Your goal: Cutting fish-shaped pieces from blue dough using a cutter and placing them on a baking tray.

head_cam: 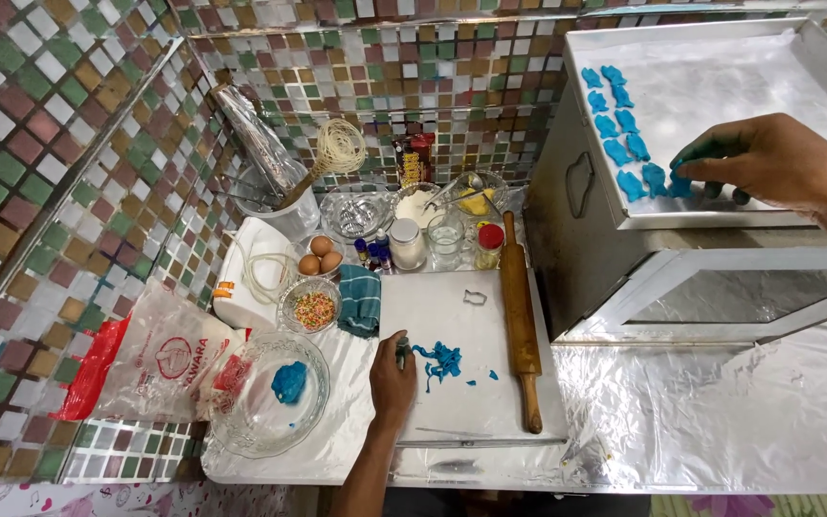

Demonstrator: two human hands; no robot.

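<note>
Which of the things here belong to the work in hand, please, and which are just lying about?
In use: right hand, blue dough shapes, lined tray, left hand, blue dough scraps, white board.
Lying about: rolling pin, cutter, eggs, sprinkles bowl, flour bag.

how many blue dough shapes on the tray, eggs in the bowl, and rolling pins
blue dough shapes on the tray: about 11, one under the right hand
eggs: 3
rolling pin: 1
total: about 15
</note>
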